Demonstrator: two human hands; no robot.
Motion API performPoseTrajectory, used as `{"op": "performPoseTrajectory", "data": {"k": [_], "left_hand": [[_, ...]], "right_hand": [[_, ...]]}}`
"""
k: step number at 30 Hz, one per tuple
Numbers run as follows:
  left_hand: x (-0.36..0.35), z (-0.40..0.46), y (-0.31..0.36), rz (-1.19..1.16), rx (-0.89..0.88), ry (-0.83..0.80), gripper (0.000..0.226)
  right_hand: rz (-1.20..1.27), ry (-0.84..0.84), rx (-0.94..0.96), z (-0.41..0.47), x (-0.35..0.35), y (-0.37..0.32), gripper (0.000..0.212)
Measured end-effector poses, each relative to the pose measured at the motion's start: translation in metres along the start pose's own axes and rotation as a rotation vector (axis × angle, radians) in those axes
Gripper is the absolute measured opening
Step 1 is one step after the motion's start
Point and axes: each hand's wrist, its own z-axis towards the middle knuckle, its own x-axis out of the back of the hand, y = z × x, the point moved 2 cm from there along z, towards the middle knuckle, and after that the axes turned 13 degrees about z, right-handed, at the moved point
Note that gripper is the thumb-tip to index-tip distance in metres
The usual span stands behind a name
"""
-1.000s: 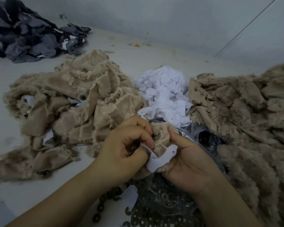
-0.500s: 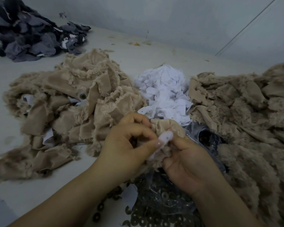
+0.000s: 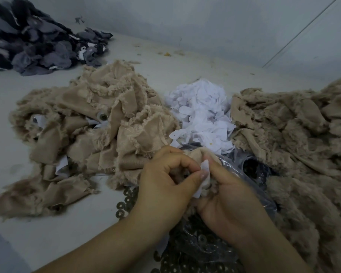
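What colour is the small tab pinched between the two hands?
White; the head view shows the tab against beige plush fabric.

Mount: one wide-angle camera worn on my head.
Facing: forward and down along my forearms onto the white table (image 3: pixel 47 233), with the grey wall (image 3: pixel 205 26) across the top.
Nearness: close; my left hand (image 3: pixel 165 186) and right hand (image 3: pixel 230 196), both gripping a beige fur piece (image 3: pixel 195 156), sit low in the middle.
Reach: beige fabric heap (image 3: pixel 98 131) at left, grey scrap pile (image 3: pixel 37 42) in the far left corner.
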Motion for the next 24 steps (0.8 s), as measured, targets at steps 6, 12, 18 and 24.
{"op": "performPoseTrajectory", "data": {"k": [6, 12, 18, 24], "left_hand": [[0.0020, 0.0005, -0.0035, 0.065, -0.065, 0.009, 0.017], [0.0040, 0.0035, -0.0054, 0.118, -0.147, 0.004, 0.012], [0.0034, 0.0066, -0.0035, 0.162, -0.203, -0.056, 0.013], [0.0010, 0.0065, -0.0046, 0.133, -0.236, -0.060, 0.014]], "right_hand": [[0.002, 0.043, -0.106, -0.0017, 0.0038, -0.0025, 0.041], [-0.043, 0.069, -0.137, -0.0038, 0.0034, -0.0033, 0.043], [-0.049, 0.096, -0.138, -0.0034, 0.0054, -0.0036, 0.045], [-0.132, 0.112, -0.055, -0.0003, 0.0061, -0.0080, 0.056]]}}
